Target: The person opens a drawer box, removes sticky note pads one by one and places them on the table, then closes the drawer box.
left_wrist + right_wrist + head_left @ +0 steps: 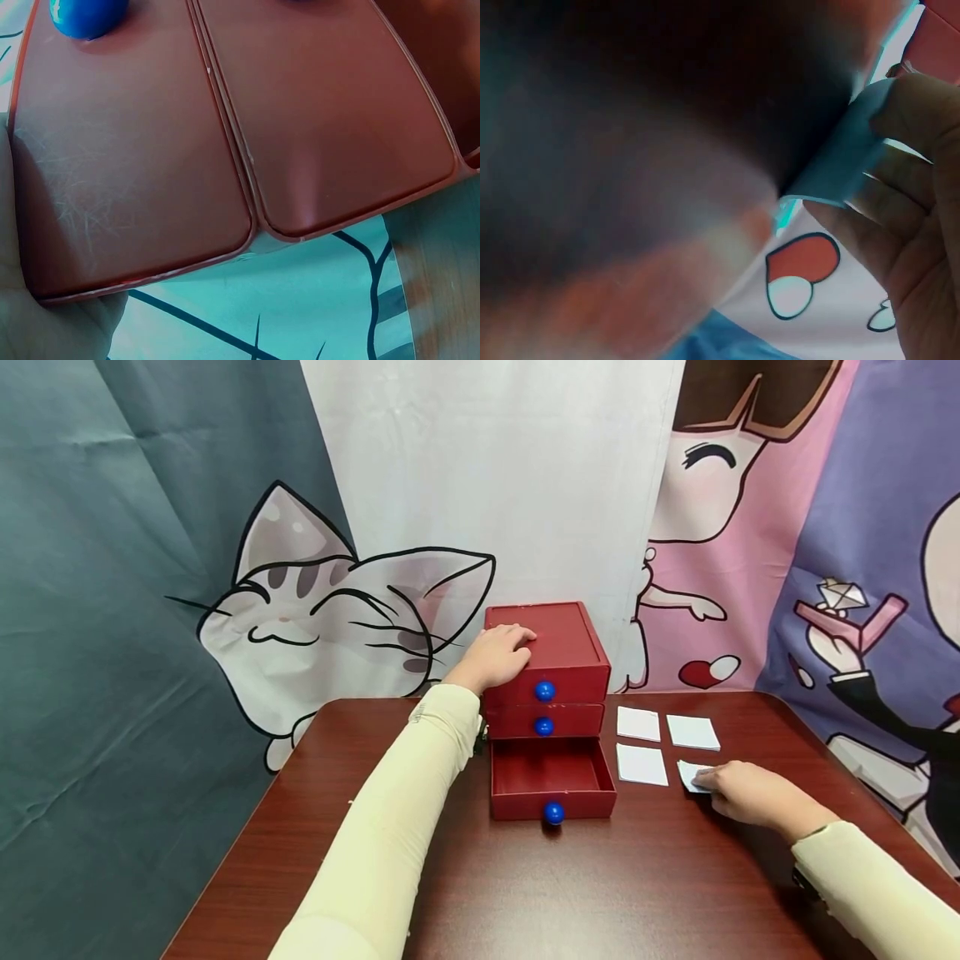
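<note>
A small red drawer cabinet [551, 647] with blue round knobs stands at the back of the table. My left hand [497, 653] rests on its top left edge, the fingers lying over the top. The left wrist view shows the cabinet's red drawer fronts [135, 165] close up, part of the left hand [67, 330] against the edge. At the right, my right hand [753, 792] pinches a square white paper [692, 775] at the table. In the right wrist view that paper [847, 150] bends between thumb and fingers.
The bottom drawer [551, 806] is pulled out, its visible inside bare; the two above are closed. White square papers [641, 764] lie beside the cabinet in a grid. A printed cloth [480, 460] hangs behind the brown table [637, 885].
</note>
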A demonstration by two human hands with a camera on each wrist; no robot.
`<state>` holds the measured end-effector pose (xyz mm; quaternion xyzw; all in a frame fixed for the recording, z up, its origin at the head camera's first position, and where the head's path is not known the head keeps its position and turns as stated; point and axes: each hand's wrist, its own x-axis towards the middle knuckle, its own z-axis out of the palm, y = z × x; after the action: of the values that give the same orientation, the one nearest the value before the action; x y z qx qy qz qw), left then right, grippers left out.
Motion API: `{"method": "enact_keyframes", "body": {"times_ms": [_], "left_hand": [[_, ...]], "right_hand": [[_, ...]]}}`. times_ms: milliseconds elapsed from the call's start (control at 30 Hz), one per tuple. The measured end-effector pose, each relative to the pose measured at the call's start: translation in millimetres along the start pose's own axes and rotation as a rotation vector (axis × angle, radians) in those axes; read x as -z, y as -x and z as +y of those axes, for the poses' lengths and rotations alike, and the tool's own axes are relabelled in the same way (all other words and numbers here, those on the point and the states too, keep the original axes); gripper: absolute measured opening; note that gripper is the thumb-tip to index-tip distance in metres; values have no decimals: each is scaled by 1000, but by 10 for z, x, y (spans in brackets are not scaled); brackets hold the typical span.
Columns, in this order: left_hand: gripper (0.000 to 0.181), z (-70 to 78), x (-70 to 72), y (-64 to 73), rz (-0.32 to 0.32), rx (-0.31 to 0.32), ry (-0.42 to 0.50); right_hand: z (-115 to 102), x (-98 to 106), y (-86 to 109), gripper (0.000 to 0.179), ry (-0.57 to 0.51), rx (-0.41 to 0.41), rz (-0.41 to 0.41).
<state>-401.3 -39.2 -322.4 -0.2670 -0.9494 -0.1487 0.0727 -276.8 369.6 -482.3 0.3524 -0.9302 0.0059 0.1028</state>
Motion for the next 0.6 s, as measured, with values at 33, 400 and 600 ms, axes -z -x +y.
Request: {"method": "enact_keyframes", "body": {"times_ms": [33, 400, 600], "left_hand": [[45, 1, 0, 2, -2, 2, 0], [46, -2, 4, -6, -10, 13, 8], [47, -14, -5, -12, -13, 9, 4]], "right_hand": [[4, -24, 4, 28, -3, -1, -11], [25, -60, 12, 30, -2, -29, -27], [14, -76, -11, 28, -6, -62, -38]]}}
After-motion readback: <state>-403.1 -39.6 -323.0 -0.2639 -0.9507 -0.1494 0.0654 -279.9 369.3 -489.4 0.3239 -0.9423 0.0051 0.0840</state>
